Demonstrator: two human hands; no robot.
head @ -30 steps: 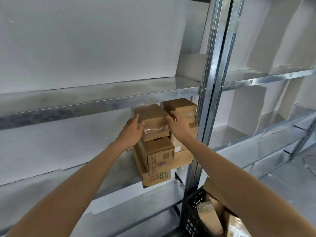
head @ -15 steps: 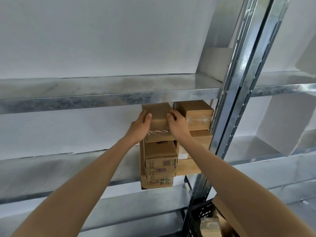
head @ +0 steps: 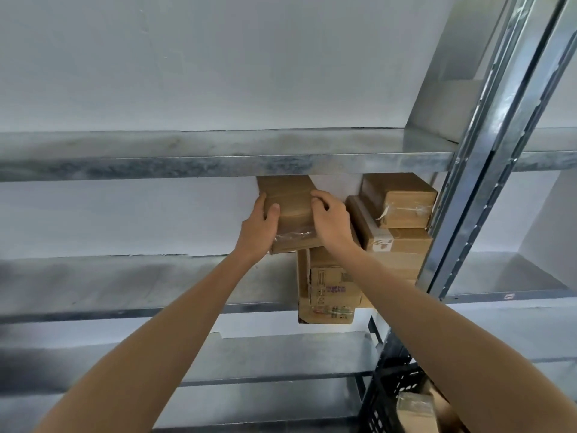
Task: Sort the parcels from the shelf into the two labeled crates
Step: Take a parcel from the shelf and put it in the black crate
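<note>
Two hands: left hand (head: 260, 226) and right hand (head: 331, 221) are set on opposite sides of the top parcel (head: 292, 201), fingers (head: 320, 200) curled round it.
Parcel: seated atop the stack (head: 327, 285) on the shelf (head: 125, 276).
Handling: to be drawn out level, so the stack is not toppled.

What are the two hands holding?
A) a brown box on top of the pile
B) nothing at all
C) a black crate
A: the left hand and the right hand grip opposite sides of the top brown box on the stack.
</note>
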